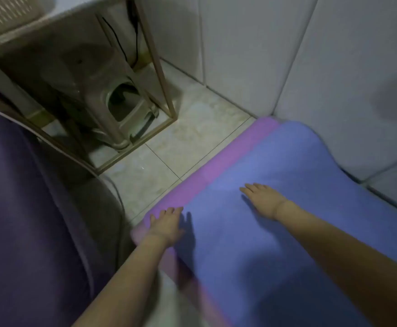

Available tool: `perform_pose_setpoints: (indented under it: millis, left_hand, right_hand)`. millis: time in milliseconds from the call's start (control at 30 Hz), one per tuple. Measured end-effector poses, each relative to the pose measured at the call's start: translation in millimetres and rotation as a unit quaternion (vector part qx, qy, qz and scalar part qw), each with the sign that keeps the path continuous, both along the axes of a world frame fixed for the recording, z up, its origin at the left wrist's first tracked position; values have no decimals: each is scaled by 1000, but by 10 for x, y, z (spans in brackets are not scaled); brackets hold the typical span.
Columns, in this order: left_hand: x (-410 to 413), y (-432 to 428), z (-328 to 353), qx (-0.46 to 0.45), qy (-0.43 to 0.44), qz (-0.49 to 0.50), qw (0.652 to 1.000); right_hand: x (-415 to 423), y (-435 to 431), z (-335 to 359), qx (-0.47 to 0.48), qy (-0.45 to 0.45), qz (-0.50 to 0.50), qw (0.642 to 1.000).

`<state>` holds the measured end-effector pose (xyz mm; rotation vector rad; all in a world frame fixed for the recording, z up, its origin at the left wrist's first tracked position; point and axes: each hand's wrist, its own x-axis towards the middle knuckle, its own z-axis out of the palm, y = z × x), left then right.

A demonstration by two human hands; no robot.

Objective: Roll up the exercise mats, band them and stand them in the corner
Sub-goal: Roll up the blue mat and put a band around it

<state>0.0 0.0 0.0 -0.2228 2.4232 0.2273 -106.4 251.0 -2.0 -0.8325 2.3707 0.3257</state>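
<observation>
So there are two mats here, both lying unrolled on the tiled floor (192,142). The blue mat (298,220) fills the 4 to 5 o'clock part of the view and sits on top of a pink mat (235,156). The pink one only peeks out as a strip along the blue one's 10 o'clock side. The blue mat's far end looks a bit wavy right by the white tiled wall (334,67).

Both hands are flat with the fingers straight, not gripping anything. The left hand (166,224) presses down where the pink strip meets the blue edge, and the right hand (262,199) rests palm-down on the blue mat.

Up at 10 to 11 o'clock a beige plastic stool (103,95) is tucked inside a beige frame (162,74). Something dark purple (15,208) fills the 8 o'clock side, but it's too blurry to say what it is.
</observation>
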Motion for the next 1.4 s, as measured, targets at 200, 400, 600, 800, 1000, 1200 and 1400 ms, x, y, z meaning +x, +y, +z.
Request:
perform_pose_setpoints:
  millis: [200,400,600,800,1000,1200,1400]
  left_hand:
    - [-142,24,-563,35,-15,65,997]
    - [-213,131,-810,56,40,144,987]
    - [-179,240,-587,209,116,250,938]
    - [21,574,-228,248,123,81,958]
    - [352,825,62,295,96,-30,950]
    - [501,878,487,196,144,-113,963]
    - [691,966,866,21,255,-171,951]
  right_hand:
    - [-161,-143,-551,3,29,21,999]
    - [-228,-215,-698,-26,29,25,999]
    - [-238,-132,-542,-22,86,33,996]
    - [-168,-12,-110,24,146,74,986]
    - [-21,315,402,54,134,93,985]
    - [274,680,913,51,171,85,980]
    - [851,1172,1475,20,201,30,979]
